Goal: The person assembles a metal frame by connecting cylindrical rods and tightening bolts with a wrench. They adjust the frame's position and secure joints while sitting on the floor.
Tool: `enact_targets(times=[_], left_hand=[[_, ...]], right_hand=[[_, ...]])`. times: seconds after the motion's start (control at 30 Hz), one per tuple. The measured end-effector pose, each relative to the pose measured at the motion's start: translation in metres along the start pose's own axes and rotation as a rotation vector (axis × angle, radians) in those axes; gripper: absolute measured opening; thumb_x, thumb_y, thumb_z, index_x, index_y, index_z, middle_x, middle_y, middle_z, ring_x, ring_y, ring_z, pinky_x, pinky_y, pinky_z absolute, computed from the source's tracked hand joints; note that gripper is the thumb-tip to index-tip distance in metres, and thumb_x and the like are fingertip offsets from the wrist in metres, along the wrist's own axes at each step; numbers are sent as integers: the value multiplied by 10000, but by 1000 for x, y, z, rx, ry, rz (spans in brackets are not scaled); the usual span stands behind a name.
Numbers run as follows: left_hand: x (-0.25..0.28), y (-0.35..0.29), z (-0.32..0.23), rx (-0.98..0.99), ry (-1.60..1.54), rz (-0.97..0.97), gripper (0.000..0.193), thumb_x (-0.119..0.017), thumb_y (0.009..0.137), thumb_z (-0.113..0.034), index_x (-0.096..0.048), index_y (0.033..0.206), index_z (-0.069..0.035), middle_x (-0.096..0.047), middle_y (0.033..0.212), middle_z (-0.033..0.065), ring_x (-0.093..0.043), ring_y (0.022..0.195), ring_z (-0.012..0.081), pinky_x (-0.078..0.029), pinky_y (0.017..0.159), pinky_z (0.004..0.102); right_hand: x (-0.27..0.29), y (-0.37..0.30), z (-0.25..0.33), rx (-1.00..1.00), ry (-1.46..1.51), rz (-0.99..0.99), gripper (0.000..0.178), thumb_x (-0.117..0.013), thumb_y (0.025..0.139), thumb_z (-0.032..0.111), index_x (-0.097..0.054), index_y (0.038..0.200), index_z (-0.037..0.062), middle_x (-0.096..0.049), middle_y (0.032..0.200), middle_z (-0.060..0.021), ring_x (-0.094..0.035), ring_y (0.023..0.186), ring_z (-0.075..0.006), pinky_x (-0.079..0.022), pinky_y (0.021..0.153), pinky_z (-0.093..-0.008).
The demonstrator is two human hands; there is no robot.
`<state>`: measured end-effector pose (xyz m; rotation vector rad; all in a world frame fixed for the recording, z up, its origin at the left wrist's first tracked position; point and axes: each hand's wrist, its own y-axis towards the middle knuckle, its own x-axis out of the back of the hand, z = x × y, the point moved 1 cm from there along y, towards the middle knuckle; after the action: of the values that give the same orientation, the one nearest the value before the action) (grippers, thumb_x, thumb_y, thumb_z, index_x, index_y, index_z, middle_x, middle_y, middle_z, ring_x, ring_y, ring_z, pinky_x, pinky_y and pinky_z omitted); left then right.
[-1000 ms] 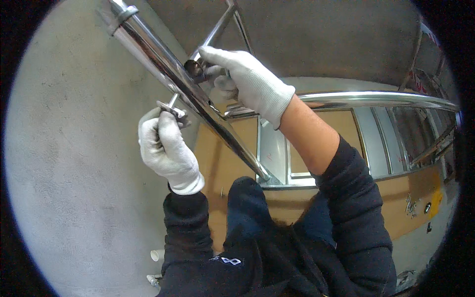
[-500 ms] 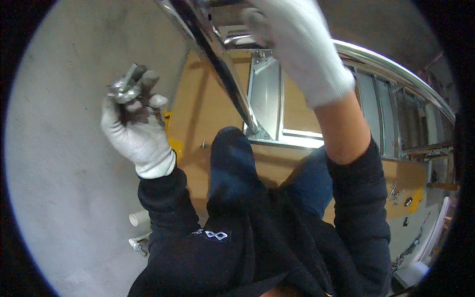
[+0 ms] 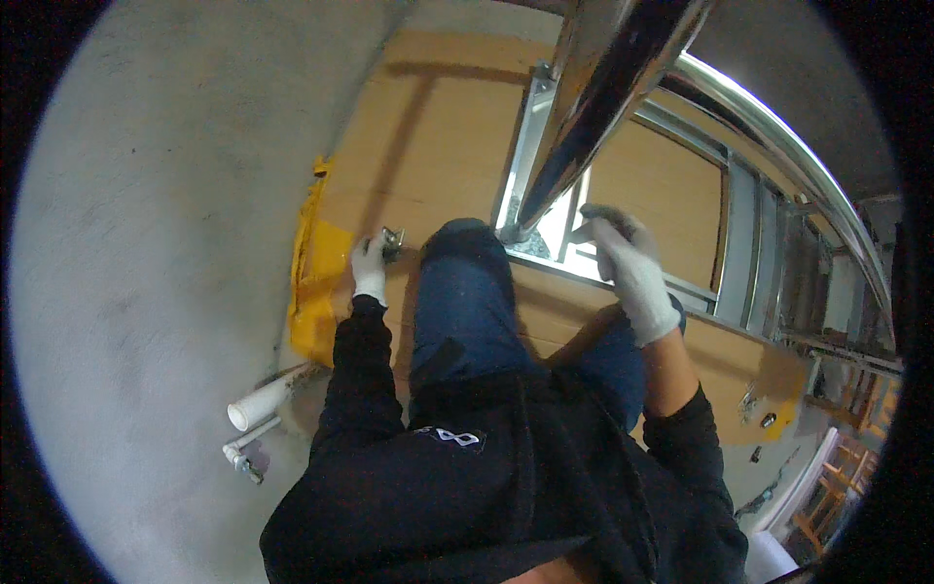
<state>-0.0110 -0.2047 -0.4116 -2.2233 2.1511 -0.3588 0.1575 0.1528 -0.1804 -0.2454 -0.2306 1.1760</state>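
Observation:
My left hand (image 3: 368,271), in a white knitted glove with a grey palm, is low over the cardboard (image 3: 457,127), left of my knee. Its fingers are closed on a small shiny metal fitting (image 3: 392,239); the bolt is hard to make out at this distance. My right hand (image 3: 634,282), gloved alike, hovers above the frame between my knees, its fingers partly bent and apart, with nothing visible in them. Beside it a polished metal tube (image 3: 593,117) slants down to a corner plate on the galvanized metal frame (image 3: 662,284).
A curved chrome rail (image 3: 808,131) arches at the right over a ladder-like metal frame. Yellow sheeting (image 3: 311,282) edges the cardboard at the left. White pipes (image 3: 258,404) stick out by the grey wall (image 3: 165,243). Loose metal parts (image 3: 769,420) lie at the right.
My left hand has gone down from beside the wall to the cardboard with the metal fitting. My right hand has come off the upper tube and lowered. The view has shifted.

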Motion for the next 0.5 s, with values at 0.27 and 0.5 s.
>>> enact_targets(times=[0.27, 0.5], left_hand=[[14, -10, 59, 192, 730, -86, 539, -473, 933, -399, -606, 1130, 84, -644, 1052, 276, -624, 964, 398, -466, 853, 433], [22, -11, 58, 306, 1114, 8, 636, -431, 905, -530, -631, 1107, 40, -645, 1045, 260, -600, 1011, 417, -461, 871, 461]], right_hand=[[10, 68, -125, -207, -31, -106, 380, -683, 811, 272, -633, 1054, -15, -648, 756, -51, -511, 564, -73, -393, 485, -231], [-35, 72, -78, 329, -386, -81, 573, -799, 672, 279, -593, 1128, 0, -634, 1023, -139, -611, 986, -261, -473, 866, -333]])
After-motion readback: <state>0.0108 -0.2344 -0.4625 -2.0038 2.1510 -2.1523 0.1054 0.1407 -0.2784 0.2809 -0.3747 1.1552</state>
